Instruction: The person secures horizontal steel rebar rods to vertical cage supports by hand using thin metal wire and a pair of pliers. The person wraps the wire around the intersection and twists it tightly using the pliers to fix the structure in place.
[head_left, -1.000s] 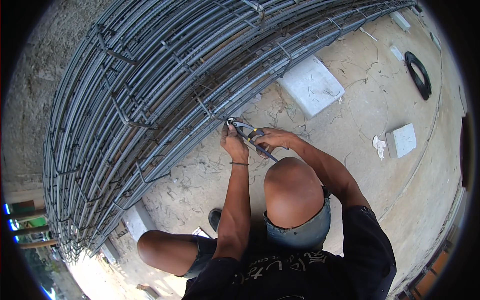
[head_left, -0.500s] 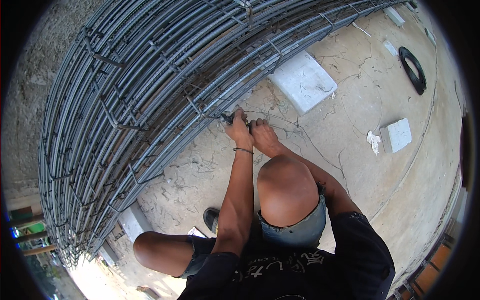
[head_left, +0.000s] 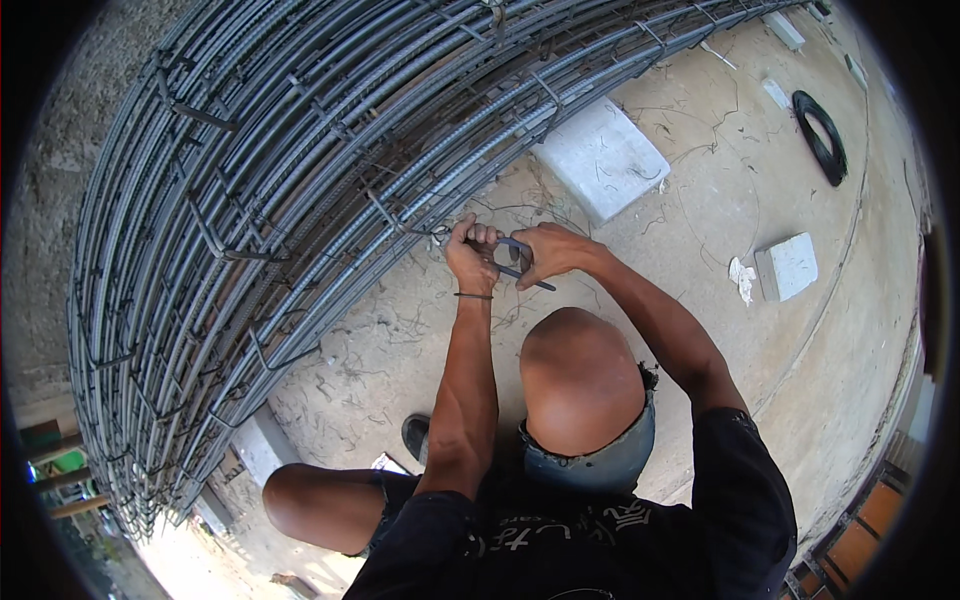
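Note:
My right hand (head_left: 552, 252) grips dark-handled pliers (head_left: 538, 284), their handles spread apart. The tool's other end runs to my left hand (head_left: 472, 250), which hides the jaws. My left fingers are curled shut beside the rebar; what lies inside them I cannot make out. Just beyond the left fist, at the near edge of the long rebar cage (head_left: 400, 215), a bent stirrup (head_left: 385, 212) sticks out and thin tie wire (head_left: 438, 236) shows.
A white block (head_left: 605, 165) lies by the cage; a smaller one (head_left: 788, 268) is at the right beside crumpled white paper (head_left: 741, 279). A black coil (head_left: 820, 138) rests farther right. Wire scraps litter the concrete floor (head_left: 360, 385). My raised knee (head_left: 582, 385) is below my hands.
My right hand has swung up and to the right from beside the left wrist, and the pliers' handles now show spread. My left hand has shifted only slightly.

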